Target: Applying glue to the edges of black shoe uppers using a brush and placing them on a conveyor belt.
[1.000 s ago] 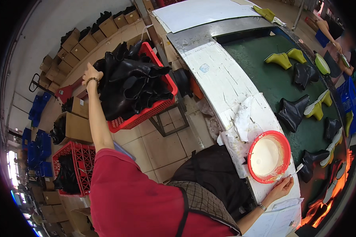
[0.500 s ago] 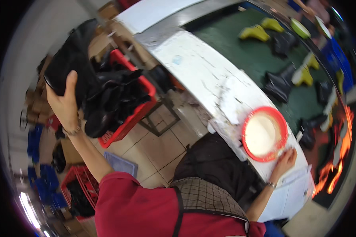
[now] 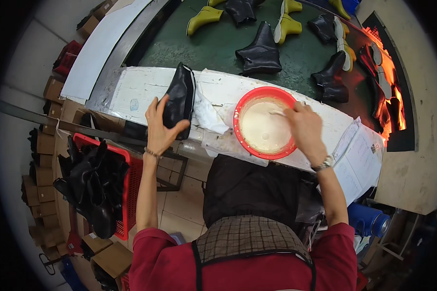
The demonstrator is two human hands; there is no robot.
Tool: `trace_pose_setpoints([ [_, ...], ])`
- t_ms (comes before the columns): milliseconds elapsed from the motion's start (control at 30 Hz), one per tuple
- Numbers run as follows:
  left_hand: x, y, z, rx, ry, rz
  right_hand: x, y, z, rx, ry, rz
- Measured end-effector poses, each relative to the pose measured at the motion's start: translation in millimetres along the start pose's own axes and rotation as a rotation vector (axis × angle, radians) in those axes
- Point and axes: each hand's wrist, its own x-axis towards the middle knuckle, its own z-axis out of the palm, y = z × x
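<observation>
On the white board (image 3: 145,87), a black ankle boot (image 3: 179,92) lies with its pale-edged sole toward the right. My left hand (image 3: 161,127) grips it near the shaft, thumb across the leather and fingers along its left side. To the right stands a red bowl (image 3: 237,133) of cream-coloured liquid (image 3: 262,126). Over the bowl's right rim, my right hand (image 3: 306,128) is closed on a thin brush-like tool (image 3: 276,113) whose tip is in the liquid; most of it is hidden by the fingers. A crumpled white cloth (image 3: 210,112) lies between boot and bowl.
Beyond the board, black boots (image 3: 260,56) and yellow-green shoe forms (image 3: 204,20) lie on a green surface (image 3: 179,51), near an orange-glowing opening (image 3: 398,104) at right. A red basket (image 3: 133,179) of black boots stands at left. Papers (image 3: 349,165) and a blue bottle (image 3: 369,219) are at right.
My left hand has brought the black boot from above the red basket onto the white board. My right hand has moved from beside the bowl to over its rim. The view has turned.
</observation>
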Motion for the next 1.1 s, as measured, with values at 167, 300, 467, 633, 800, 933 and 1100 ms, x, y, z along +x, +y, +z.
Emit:
trace_pose_setpoints([
  [167,52,-18,36,0.266,-0.012,-0.066,-6,-37,-9,0.148,-0.182,-0.227],
  [300,74,-45,16,0.117,-0.122,-0.170,-26,-16,-41,0.151,-0.190,-0.237],
  [467,75,5,-36,-0.166,0.037,-0.158,-59,23,-59,0.252,0.041,0.234],
  [633,57,95,-70,-0.611,-0.392,-0.447,-61,28,-60,0.526,0.061,0.389],
  [800,41,122,-49,-0.973,-0.753,-0.402,-14,16,-75,0.733,0.316,-0.079],
  [933,38,143,-40,-1.092,-0.888,-0.362,1,18,-72,0.715,0.265,-0.244],
  [1100,40,148,-50,-1.002,-0.714,-0.372,-6,17,-62,0.695,0.258,-0.189],
])
